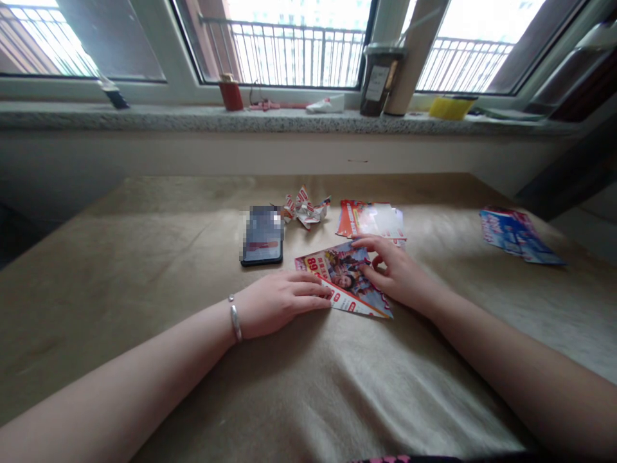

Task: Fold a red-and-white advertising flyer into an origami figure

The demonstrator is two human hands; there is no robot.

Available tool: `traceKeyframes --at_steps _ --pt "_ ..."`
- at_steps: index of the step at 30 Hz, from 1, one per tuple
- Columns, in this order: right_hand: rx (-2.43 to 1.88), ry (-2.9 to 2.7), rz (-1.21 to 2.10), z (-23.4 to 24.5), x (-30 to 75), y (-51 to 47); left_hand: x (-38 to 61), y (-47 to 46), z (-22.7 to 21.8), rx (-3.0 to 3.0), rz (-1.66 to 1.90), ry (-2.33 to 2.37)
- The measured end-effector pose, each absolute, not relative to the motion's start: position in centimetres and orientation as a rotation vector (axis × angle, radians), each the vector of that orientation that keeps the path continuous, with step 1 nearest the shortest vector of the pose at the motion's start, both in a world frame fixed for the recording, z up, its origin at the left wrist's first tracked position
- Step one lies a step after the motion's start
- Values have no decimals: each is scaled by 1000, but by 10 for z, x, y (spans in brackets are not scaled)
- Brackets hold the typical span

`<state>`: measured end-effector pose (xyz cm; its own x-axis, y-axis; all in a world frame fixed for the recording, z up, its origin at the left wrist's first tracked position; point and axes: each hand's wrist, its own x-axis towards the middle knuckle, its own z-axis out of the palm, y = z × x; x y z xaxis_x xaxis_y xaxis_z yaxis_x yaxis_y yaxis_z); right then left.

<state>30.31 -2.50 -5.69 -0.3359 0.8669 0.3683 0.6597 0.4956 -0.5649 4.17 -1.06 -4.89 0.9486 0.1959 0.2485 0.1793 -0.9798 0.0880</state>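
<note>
A printed paper flyer point(347, 276) lies on the table with its near edge folded over in a slanting white strip with red labels. My left hand point(284, 302), with a silver bracelet at the wrist, rests flat on the flyer's left side, fingers stretched across the folded strip. On the right side, my right hand point(398, 273) touches the flyer with fingers bent and apart. Its index finger reaches the far corner and its thumb lies on the printed face. Just beyond is a stack of flyers point(369, 218). A dark phone point(263, 238) lies behind my left hand.
A folded paper shape with points point(306, 209) sits beside the phone. More blue and pink flyers point(520, 235) lie at the right. Along the windowsill point(193, 120) stand a red container point(231, 93), a dark lidded cup point(378, 80) and a yellow object point(450, 107).
</note>
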Motion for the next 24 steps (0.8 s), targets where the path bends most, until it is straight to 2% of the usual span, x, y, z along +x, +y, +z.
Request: traceKeyframes --at_steps 6,24 --pt "-1286 -2034 484 -58 303 -23 39 -11 -50 3064 344 348" --pt "-1350 -2007 620 -60 310 -17 37 -12 -45 3214 524 817"
